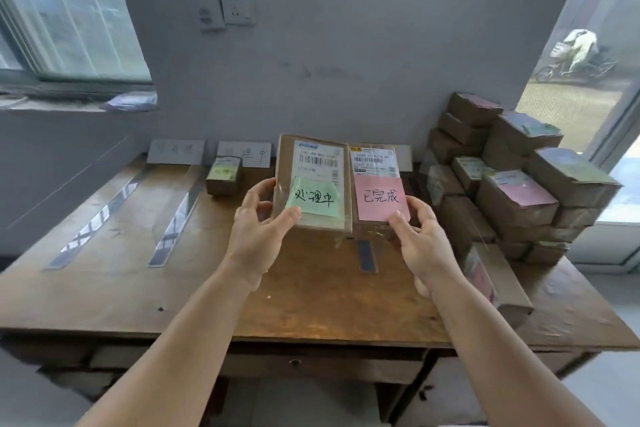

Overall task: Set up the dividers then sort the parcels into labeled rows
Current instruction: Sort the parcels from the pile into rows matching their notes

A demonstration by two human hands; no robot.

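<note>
My left hand (pixel 258 229) holds up a brown parcel with a green note (pixel 313 184), tilted toward me above the wooden table (pixel 138 288). My right hand (pixel 420 239) holds a second brown parcel with a pink note (pixel 377 180) right beside it, edges touching. Clear divider strips (pixel 88 229) (pixel 176 218) lie on the table to the left, and another strip (pixel 367 255) shows below the held parcels. White label cards (pixel 176 151) (pixel 246 152) lean on the wall at the back. A small parcel with a green note (pixel 224 174) stands in front of the second card.
A pile of several brown parcels (pixel 519 184) with coloured notes fills the table's right side, and one long box (pixel 495 277) lies at its front. The grey wall runs behind the table, a window is at the left, and an open doorway at the right.
</note>
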